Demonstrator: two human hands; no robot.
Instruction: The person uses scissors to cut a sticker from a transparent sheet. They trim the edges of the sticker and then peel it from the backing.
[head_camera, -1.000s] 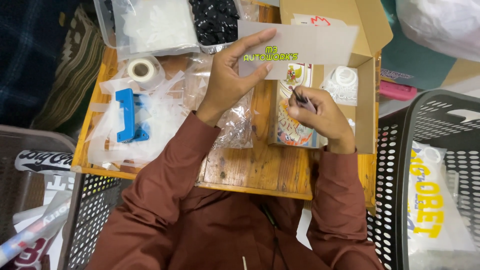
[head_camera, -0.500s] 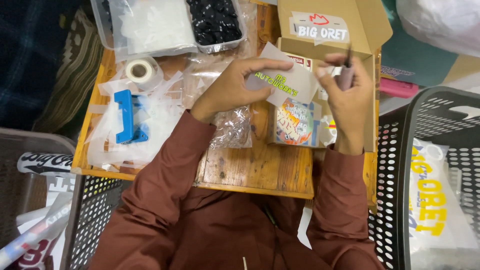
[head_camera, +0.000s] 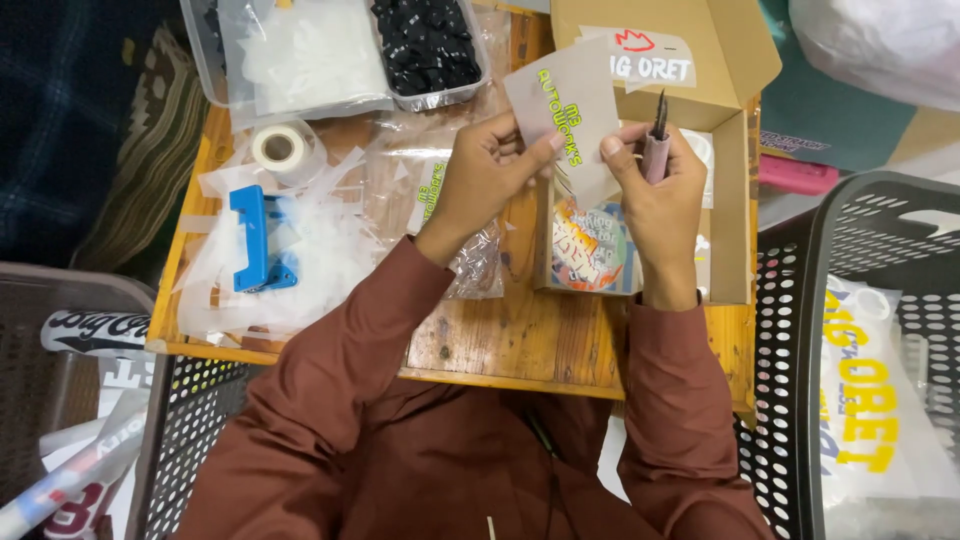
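While a translucent sheet (head_camera: 562, 115) printed with yellow-green lettering is held up between both hands, its handling looks partway done, with the backing apparently not yet separated. It is pinched at its lower edge by the left hand (head_camera: 485, 170). The right hand (head_camera: 648, 185) is closed round a pointed pick tool (head_camera: 658, 135), its fingertips touching the sheet. Beneath the hands lies a colourful sticker (head_camera: 590, 250) in an open cardboard box (head_camera: 735, 120).

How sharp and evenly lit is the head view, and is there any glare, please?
Head view: sharp on both hands, left hand and right hand, gripping the sticker sheet; light soft, even; faint glare on clear plastic bags; left edge dark.
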